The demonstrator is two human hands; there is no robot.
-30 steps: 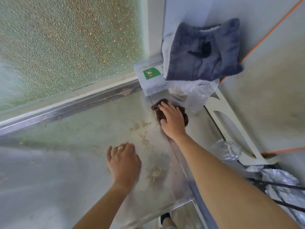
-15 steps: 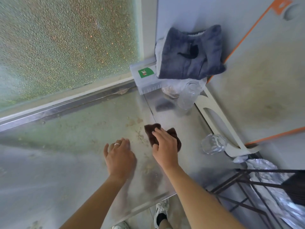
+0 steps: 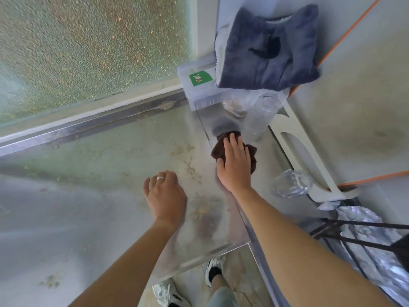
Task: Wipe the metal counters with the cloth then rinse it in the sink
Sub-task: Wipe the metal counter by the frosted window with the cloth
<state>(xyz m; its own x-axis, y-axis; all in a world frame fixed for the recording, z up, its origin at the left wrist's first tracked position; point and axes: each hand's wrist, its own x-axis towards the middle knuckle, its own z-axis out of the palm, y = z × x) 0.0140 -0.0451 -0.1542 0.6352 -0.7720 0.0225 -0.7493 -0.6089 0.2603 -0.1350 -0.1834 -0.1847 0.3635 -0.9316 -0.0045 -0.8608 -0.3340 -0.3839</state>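
A dark brown cloth (image 3: 252,152) lies on the metal counter (image 3: 93,185), close to the seam between two counter sections. My right hand (image 3: 235,165) presses flat on top of it, fingers pointing toward the far corner. Most of the cloth is hidden under the palm. My left hand (image 3: 164,194), wearing a ring, rests fingers-down on the counter to the left of the right hand and holds nothing. Brownish crumbs and smears mark the metal between and in front of the hands. No sink is in view.
A clear plastic box with a green label (image 3: 199,85) sits in the far corner under a grey-blue towel (image 3: 267,52). Clear cups (image 3: 259,114) and a lying glass (image 3: 292,183) stand right of the cloth. A white cutout board (image 3: 309,156) leans on the right; a frosted window (image 3: 88,47) is behind.
My right hand pulled the cloth back toward me from the far corner, then pushed it forward again toward the cups. The left hand stayed planted on the counter.
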